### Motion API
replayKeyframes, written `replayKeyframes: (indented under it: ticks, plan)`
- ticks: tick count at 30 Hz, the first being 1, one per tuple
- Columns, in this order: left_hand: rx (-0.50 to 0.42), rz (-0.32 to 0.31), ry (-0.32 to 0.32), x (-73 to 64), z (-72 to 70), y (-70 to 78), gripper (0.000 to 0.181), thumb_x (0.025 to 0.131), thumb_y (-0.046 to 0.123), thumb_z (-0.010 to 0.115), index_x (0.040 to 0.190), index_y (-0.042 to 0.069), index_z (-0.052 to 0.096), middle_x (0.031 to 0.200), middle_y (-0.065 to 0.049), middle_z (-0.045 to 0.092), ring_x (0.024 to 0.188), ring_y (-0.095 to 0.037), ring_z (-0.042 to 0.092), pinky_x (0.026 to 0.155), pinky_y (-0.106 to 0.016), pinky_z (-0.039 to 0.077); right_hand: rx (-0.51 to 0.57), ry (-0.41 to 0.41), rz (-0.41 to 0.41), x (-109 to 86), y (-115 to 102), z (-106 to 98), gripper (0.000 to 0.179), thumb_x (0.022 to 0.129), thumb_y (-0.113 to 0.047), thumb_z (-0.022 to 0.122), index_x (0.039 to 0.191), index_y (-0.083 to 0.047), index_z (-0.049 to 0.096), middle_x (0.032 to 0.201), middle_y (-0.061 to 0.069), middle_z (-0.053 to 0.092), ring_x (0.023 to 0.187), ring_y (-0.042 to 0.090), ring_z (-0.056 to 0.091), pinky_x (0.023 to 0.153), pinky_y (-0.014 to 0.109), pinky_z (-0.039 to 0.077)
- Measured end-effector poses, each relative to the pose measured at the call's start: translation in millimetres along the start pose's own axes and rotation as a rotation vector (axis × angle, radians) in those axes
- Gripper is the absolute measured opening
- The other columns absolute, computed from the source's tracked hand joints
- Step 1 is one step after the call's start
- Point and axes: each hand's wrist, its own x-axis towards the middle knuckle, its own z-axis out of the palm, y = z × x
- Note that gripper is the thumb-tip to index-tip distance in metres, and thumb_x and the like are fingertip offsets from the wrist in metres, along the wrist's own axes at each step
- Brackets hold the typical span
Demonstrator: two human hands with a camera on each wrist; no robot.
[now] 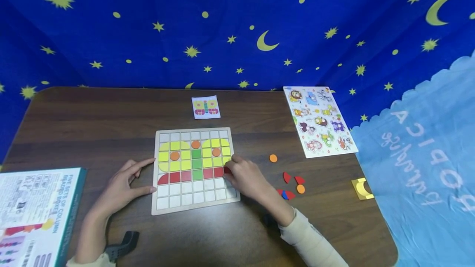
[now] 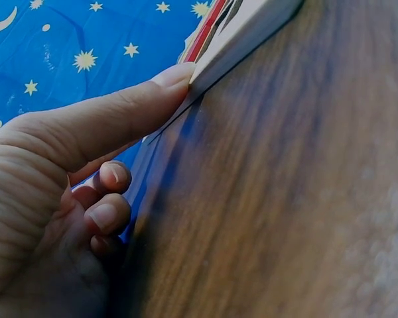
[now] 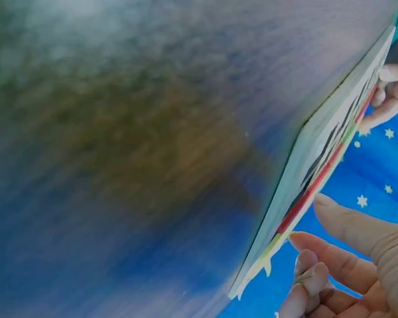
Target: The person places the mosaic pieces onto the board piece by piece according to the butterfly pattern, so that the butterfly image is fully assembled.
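A wooden grid board (image 1: 153,201) lies on the table, with yellow, green, red and orange pieces forming a butterfly-like pattern. At its left edge my left hand (image 1: 120,184) touches the frame with extended thumb and index finger; the other fingers curl loosely in the left wrist view. Over the right end of the row of red tiles (image 1: 174,177) is my right hand (image 1: 248,178), thumb and index fingertips down at the board. In the right wrist view its thumb and index finger (image 3: 338,255) stand apart. The hand hides that row's end in the head view.
A pattern card (image 1: 205,107) lies behind the board. Loose red pieces (image 1: 287,177), orange discs (image 1: 273,158) and a blue piece (image 1: 285,195) lie to the right. Farther out are an animal puzzle (image 1: 319,122) and a yellow block (image 1: 360,188). A box (image 1: 41,213) occupies the left side.
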Motion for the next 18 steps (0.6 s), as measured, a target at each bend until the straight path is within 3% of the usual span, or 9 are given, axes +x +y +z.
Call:
replayKeyframes:
  ticks: [8,12,18]
  plan:
    - [-0.021,0.015,0.011,0.1,2.2,-1.3,0.079,0.076,0.033,0.087,0.144,0.014,0.052,0.092,-0.002,0.037,0.079,-0.01,0.033,0.066,-0.027,0.027,0.007,0.052,0.04,-21.0,17.8,-8.1,0.027,0.082,-0.016,0.082,0.103,-0.003,0.073,0.084,0.004,0.058,0.068,0.01,0.05,0.059,0.023,0.044]
    - [-0.021,0.047,0.027,0.8,2.0,-2.4,0.078,0.075,0.03,0.087,0.143,0.014,0.053,0.091,-0.001,0.037,0.077,-0.007,0.032,0.065,-0.026,0.027,-0.028,0.096,0.111,-37.3,33.0,-13.1,0.028,0.079,-0.016,0.084,0.1,-0.001,0.073,0.086,0.006,0.06,0.07,0.014,0.056,0.062,0.029,0.05]
    - [-0.017,0.04,0.017,0.5,0.9,-2.3,0.077,0.076,0.03,0.086,0.143,0.014,0.053,0.091,-0.002,0.037,0.078,-0.008,0.033,0.065,-0.027,0.028,-0.052,0.169,0.235,-66.9,60.8,-17.9,0.027,0.076,-0.015,0.086,0.093,0.001,0.072,0.086,0.009,0.061,0.068,0.021,0.061,0.062,0.037,0.053]
